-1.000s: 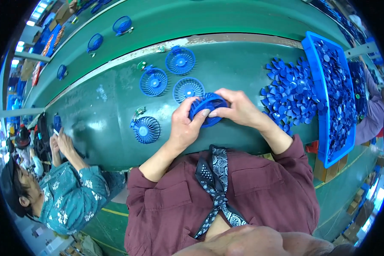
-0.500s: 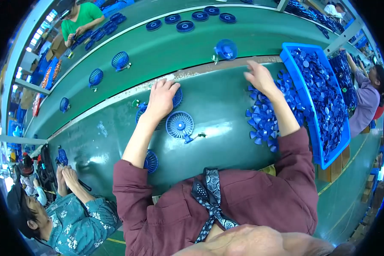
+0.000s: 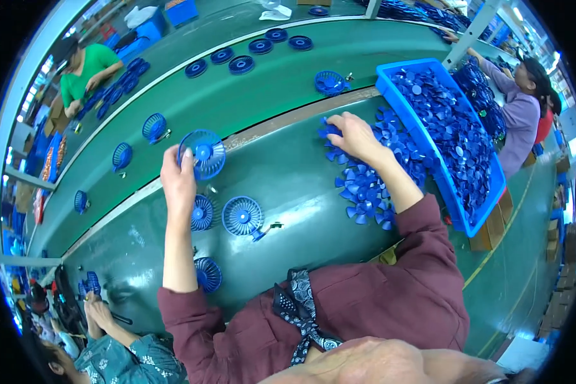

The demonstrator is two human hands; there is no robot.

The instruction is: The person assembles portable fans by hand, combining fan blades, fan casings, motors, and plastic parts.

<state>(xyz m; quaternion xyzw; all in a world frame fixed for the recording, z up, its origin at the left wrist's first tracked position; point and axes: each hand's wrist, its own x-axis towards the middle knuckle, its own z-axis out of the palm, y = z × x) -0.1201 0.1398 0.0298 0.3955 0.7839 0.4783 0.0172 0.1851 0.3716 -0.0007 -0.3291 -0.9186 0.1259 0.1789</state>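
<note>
My left hand (image 3: 178, 178) grips a round blue fan housing (image 3: 210, 168) by its left rim, raised and tilted near the belt edge. At the near edge of a loose pile of blue fan blades (image 3: 365, 192), my right hand (image 3: 357, 136) has its fingers closed on one fan blade (image 3: 329, 130). Another fan housing (image 3: 242, 216) lies open side up on the green table, with a small part on a wire beside it. Two more housings, one next to my left wrist (image 3: 201, 213) and one by my left sleeve (image 3: 208, 274), lie partly hidden.
A blue crate (image 3: 418, 137) full of fan blades stands at the right. Along the green belt (image 3: 262, 96) sit several housings and flat blue rings (image 3: 241, 64). Co-workers sit at the lower left (image 3: 118, 355), upper left (image 3: 93, 70) and right (image 3: 521, 109).
My left hand has lifted a fan housing off the table. My right hand has closed on a fan blade at the pile. The whole view has shifted.
</note>
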